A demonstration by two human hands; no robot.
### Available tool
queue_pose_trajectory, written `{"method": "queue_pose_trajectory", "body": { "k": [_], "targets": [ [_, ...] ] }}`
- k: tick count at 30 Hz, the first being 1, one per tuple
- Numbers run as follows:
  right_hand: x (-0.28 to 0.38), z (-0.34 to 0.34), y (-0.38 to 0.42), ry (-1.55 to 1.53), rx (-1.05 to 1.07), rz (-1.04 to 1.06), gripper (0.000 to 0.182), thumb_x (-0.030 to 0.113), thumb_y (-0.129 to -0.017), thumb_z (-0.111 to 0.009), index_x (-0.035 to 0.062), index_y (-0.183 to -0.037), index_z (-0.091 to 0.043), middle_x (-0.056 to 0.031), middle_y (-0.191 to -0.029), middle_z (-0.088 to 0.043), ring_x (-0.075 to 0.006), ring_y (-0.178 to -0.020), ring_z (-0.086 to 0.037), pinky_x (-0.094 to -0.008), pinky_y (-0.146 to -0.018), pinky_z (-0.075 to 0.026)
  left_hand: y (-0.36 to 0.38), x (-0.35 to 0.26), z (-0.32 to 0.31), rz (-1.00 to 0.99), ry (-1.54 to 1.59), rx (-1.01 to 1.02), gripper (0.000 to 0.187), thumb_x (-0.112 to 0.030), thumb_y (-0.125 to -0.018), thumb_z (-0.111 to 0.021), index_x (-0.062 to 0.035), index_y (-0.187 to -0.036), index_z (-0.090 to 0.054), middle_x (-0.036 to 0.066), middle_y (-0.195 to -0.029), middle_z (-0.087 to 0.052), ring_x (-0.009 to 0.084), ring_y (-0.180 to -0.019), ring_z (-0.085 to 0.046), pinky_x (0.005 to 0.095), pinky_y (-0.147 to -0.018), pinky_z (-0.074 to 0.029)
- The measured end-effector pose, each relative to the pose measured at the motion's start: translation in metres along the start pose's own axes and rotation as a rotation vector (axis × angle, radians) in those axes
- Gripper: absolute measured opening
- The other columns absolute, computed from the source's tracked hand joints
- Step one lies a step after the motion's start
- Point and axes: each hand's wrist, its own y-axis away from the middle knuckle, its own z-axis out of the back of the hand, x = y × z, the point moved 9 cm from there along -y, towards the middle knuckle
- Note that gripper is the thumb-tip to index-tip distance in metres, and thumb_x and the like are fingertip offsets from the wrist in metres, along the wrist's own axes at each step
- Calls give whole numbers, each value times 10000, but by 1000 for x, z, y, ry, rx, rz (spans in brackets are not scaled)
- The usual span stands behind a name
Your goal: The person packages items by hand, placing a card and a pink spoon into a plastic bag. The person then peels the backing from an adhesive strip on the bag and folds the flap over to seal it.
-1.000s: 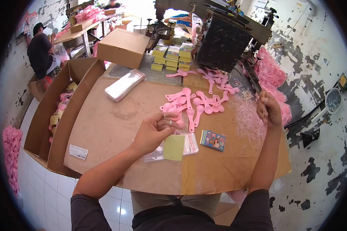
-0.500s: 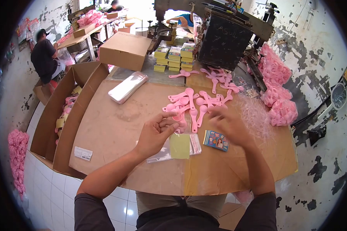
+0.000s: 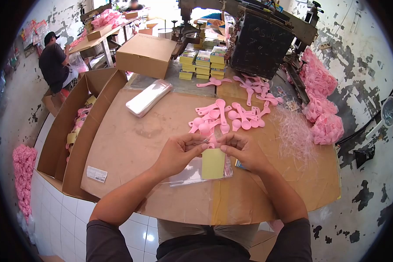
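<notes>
Yellow card [image 3: 213,164] held at top edge

Left hand [image 3: 177,153], right hand [image 3: 245,153]: each grip pinched on a top corner of the card, which is over clear plastic [image 3: 185,172] on the cardboard-topped table [image 3: 118,135]. Pink spoons [image 3: 245,124] lie just beyond.

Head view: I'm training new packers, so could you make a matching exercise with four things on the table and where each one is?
1. yellow card
2. pink spoons
3. plastic sleeves
4. label

A. loose heap, beyond the hands
B. flat, near the cardboard sheet's left edge
C. between left hand and right hand
D. stacked, left of the heap

Pairs: 1-C, 2-A, 3-D, 4-B
</notes>
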Motion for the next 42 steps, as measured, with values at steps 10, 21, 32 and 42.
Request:
{"method": "queue_pose_trajectory", "body": {
  "k": [10,21,32,42],
  "targets": [
    [-11,8,2,-56,-85,-38,183,93,-975,-710,22,-1143,-709,-21,-1026,-735,-91,-919,-672,-269,-780,-529,1,-3,4,-94,-168,-50,304,-144,-998,-710,37,-1242,-699,84,-1127,-757,105,-963,-712,270,-831,-598],
    [-21,18,0,-20,-87,42,203,10,-964,-652,-17,-1144,-741,-42,-1022,-740,-108,-916,-670,-277,-807,-547,0,-8,5,-210,-220,22,219,-61,-981,-695,-17,-1189,-748,57,-1080,-780,90,-967,-705,263,-869,-580],
    [-14,18,4,54,-60,29,143,52,-966,-696,-19,-1075,-757,-63,-1039,-715,-124,-954,-677,-284,-868,-544,-4,5,5,-52,-195,71,232,-63,-983,-692,30,-1193,-730,99,-1141,-757,139,-1024,-703,307,-924,-579],
    [-13,16,3,94,-45,41,186,24,-970,-689,-33,-1142,-731,-67,-1039,-740,-111,-950,-690,-273,-849,-558,-5,10,1,49,-28,77,289,-22,-965,-709,65,-1239,-686,132,-1152,-745,143,-1004,-724,266,-894,-593]
  ]
}}
